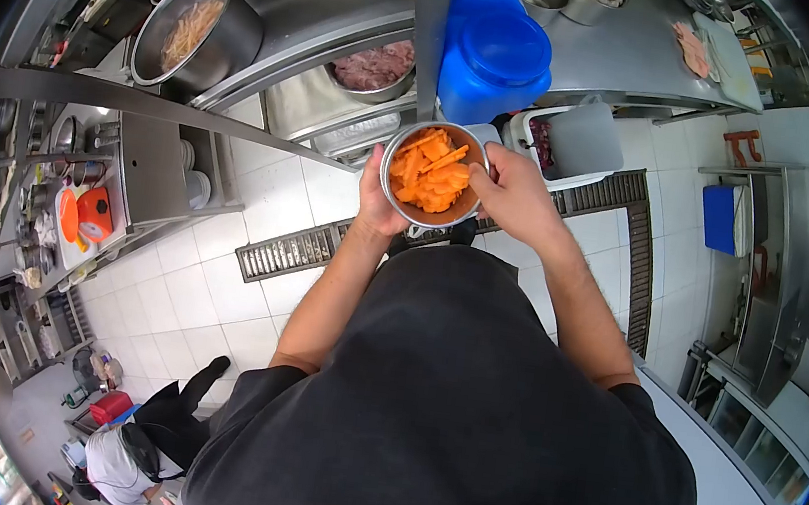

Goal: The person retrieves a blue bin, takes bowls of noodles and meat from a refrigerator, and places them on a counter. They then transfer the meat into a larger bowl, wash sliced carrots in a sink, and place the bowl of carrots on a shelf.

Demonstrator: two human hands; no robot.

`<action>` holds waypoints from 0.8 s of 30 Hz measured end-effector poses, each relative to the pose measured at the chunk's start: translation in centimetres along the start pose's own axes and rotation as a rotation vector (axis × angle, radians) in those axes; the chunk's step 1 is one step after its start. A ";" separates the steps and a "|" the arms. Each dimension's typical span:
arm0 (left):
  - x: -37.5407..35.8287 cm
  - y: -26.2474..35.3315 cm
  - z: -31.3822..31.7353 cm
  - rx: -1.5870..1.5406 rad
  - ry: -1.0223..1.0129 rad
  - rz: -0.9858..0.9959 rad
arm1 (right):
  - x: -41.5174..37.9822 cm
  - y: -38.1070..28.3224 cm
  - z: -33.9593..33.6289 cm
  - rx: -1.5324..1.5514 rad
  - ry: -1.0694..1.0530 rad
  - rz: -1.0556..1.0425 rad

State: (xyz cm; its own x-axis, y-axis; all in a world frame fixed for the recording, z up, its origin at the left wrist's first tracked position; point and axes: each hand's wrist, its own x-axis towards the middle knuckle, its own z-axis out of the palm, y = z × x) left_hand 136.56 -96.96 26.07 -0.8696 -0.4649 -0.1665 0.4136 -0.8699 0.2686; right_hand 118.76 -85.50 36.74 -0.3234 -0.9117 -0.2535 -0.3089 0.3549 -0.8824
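Note:
A round metal container (464, 205) with cut orange carrot pieces (431, 171) inside is held up in front of my body. My left hand (380, 200) wraps round its left side, with the fingers partly hidden behind the wall. My right hand (516, 193) grips the right rim, its thumb over the edge close to the carrots and the other fingers mostly out of sight. The container tilts a little toward me, so its contents show.
Ahead stand a blue plastic drum (497, 54), a metal bowl of raw meat (376, 68) on a lower shelf, and a bin with a grey lid (585, 138). A deep pot (234, 39) sits left. Floor grates (295, 248) cross the tiles. Another person (127, 450) is at lower left.

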 end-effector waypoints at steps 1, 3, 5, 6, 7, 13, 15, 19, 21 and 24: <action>0.0 0.0 -0.3 -0.016 -0.027 -0.010 | -0.2 -0.6 -0.2 0.014 -0.026 0.016; 0.1 -0.3 -0.7 0.022 0.066 0.019 | -0.2 -0.9 -0.3 0.030 -0.057 0.031; -0.1 -0.5 -0.8 0.033 0.120 0.040 | -0.1 -0.8 0.0 0.032 -0.072 0.035; -0.2 -0.6 -0.7 0.028 0.125 0.045 | -0.2 -0.8 0.0 0.064 -0.079 0.042; -0.3 -0.6 -0.7 0.021 0.129 0.049 | -0.2 -0.9 0.1 0.096 -0.087 0.049; 0.0 -0.1 -0.2 0.055 0.085 0.134 | -0.7 -3.5 -0.9 0.211 -0.037 0.015; -0.4 0.6 -1.4 0.019 0.067 0.070 | -0.4 -3.7 -2.2 0.190 0.022 -0.054; -1.4 1.0 -3.0 -0.090 0.011 0.006 | -0.3 -4.9 -5.5 0.322 0.139 -0.043; -1.6 0.9 -3.2 -0.183 -0.068 -0.013 | -0.2 -5.0 -6.1 0.326 0.165 -0.039; -1.8 0.9 -2.1 -0.127 0.069 0.016 | -0.1 -4.9 -6.0 0.284 0.188 -0.019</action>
State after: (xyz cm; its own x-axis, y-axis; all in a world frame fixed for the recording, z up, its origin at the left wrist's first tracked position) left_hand 139.04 -97.29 24.61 -0.8438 -0.4851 -0.2294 0.4617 -0.8742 0.1506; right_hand 114.95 -85.91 43.46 -0.4870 -0.8543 -0.1816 -0.0632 0.2419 -0.9682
